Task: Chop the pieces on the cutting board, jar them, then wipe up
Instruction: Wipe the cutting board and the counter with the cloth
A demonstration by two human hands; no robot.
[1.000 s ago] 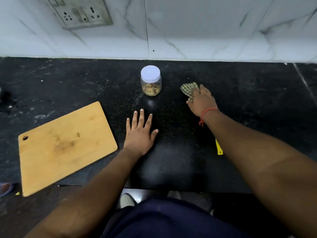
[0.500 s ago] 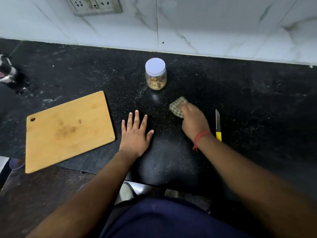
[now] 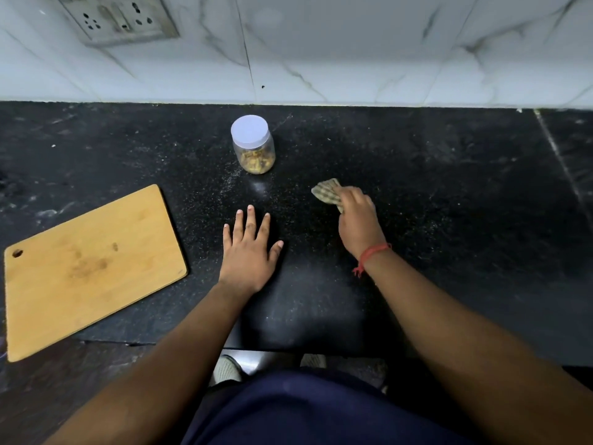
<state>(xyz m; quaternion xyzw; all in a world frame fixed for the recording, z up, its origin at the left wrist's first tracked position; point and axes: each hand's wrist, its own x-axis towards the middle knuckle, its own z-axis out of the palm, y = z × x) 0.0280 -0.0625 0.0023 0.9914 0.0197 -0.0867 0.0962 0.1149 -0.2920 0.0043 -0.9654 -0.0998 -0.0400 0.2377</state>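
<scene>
A small clear jar (image 3: 255,152) with a white lid stands on the black counter (image 3: 449,194), holding chopped yellowish pieces. The wooden cutting board (image 3: 86,268) lies bare at the left, tilted, its near corner over the counter's edge. My right hand (image 3: 357,220) grips a checked cloth (image 3: 327,194) and presses it on the counter, right of and nearer than the jar. My left hand (image 3: 248,252) lies flat on the counter with fingers spread, between the board and the cloth. The knife is hidden.
A white marble wall with a socket plate (image 3: 118,19) backs the counter. Fine pale specks dust the surface around the jar. Below the counter's front edge are my dark clothing and shoes on the floor.
My right hand slid the cloth toward me and left from beside the jar, then a little back right. The knife, seen half a second ago, is now covered by my right arm. My left hand stayed put.
</scene>
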